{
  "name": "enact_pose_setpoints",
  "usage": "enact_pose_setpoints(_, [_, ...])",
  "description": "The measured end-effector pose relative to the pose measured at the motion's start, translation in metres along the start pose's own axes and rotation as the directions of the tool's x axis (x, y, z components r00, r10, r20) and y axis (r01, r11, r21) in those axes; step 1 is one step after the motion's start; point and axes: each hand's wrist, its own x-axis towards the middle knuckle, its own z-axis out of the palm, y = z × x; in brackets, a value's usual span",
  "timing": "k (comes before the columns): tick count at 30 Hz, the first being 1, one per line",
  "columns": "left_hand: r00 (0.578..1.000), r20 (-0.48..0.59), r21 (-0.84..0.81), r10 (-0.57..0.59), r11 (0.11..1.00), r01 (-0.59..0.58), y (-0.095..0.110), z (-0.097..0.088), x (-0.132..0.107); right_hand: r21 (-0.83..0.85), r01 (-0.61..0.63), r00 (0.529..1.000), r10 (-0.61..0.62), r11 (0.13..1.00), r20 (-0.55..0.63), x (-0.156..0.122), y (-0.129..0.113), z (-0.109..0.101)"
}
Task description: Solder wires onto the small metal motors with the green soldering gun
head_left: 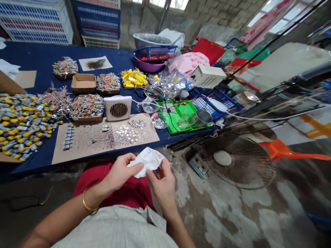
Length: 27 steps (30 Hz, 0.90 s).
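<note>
Remotely, I have the left hand (pixel 120 174) and right hand (pixel 163 181), fingers (pixel 137 168) pinching the crumpled white sheet (pixel 147 159) above the lap (pixel 89 177), short of the tabletop (pixel 33 50) — uneven pulling could tear it, a slack pinch drop it.

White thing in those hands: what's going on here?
A person's left hand and right hand hold a crumpled white sheet, cloth or paper, above the lap. On the cardboard, small motors sit in a row, with metal bits scattered to the right; neither hand touches these.
</note>
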Motion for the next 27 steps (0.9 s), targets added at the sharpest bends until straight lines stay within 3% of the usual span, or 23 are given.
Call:
enact_pose_setpoints(5, [0.997,0.076,-0.009,-0.020,1.000,0.021,0.000,-0.004,-0.001,-0.019,0.003,1.000,-0.003,1.000,-0.001,0.001,-0.006,-0.001])
enact_pose_setpoints(10, [0.987,0.123,-0.112,-0.100,0.987,0.114,-0.003,-0.008,0.011,-0.060,0.066,0.981,-0.054,0.996,0.185,0.012,-0.002,-0.010])
enact_pose_setpoints(11, [0.991,0.099,-0.119,-0.095,0.987,0.106,-0.003,-0.007,0.013,-0.093,0.102,0.982,-0.085,0.990,0.168,0.013,-0.001,-0.010])
enact_pose_setpoints(13, [0.998,0.034,-0.119,-0.059,0.991,0.063,-0.005,-0.002,0.017,-0.193,0.188,0.981,-0.192,0.963,-0.002,0.013,0.000,-0.008])
enact_pose_setpoints(15, [0.999,-0.044,-0.107,-0.008,0.994,0.003,-0.006,0.003,0.017,-0.298,0.259,0.917,-0.331,0.919,-0.224,0.008,0.000,-0.005])
enact_pose_setpoints(16, [0.997,-0.075,-0.101,0.015,0.995,-0.022,-0.007,0.005,0.017,-0.334,0.290,0.888,-0.382,0.897,-0.255,0.005,0.001,-0.003])
enact_pose_setpoints(18, [0.994,-0.099,-0.103,0.046,0.993,-0.056,-0.008,0.008,0.014,-0.379,0.342,0.891,-0.424,0.860,-0.159,-0.001,0.000,-0.001])
enact_pose_setpoints(21, [0.993,-0.103,-0.130,0.050,0.989,-0.063,-0.009,0.008,0.009,-0.380,0.326,0.942,-0.330,0.866,0.056,-0.004,-0.003,-0.002])
enact_pose_setpoints(27, [0.998,-0.060,-0.254,-0.022,0.967,0.006,0.005,-0.005,-0.005,-0.090,0.029,0.999,-0.030,0.996,-0.012,-0.004,-0.025,-0.022])
